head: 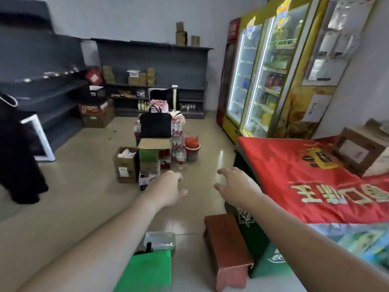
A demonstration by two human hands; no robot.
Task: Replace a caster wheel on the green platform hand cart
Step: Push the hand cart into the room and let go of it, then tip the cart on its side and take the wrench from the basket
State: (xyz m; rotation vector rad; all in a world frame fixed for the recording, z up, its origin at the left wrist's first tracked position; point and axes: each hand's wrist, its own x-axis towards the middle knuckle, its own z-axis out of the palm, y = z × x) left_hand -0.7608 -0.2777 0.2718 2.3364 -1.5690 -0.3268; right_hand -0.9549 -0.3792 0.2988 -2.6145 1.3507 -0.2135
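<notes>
Head view: the job appears to be at its very start, since no caster, tool or upturned cart is in hand. The left hand [168, 189] and right hand [235, 186] both reach forward over the tiled floor [84, 186], side by side but apart. Their fingers [222, 171] are loosely curled and released, holding nothing.

The only likely part of the cart is a flat green platform [147, 270] at the bottom edge, below the left forearm, close to the person and well behind the fingers. No wheel or handle shows, so it cannot be told for certain that this is the cart's deck.

A clear plastic container [162, 241] sits just beyond it. A brown wooden stool [227, 245] stands to its right, beside the desk [294, 175] draped in red cloth.

The next move probably calls for bringing both hands down to the platform and tipping it to expose the casters.
</notes>
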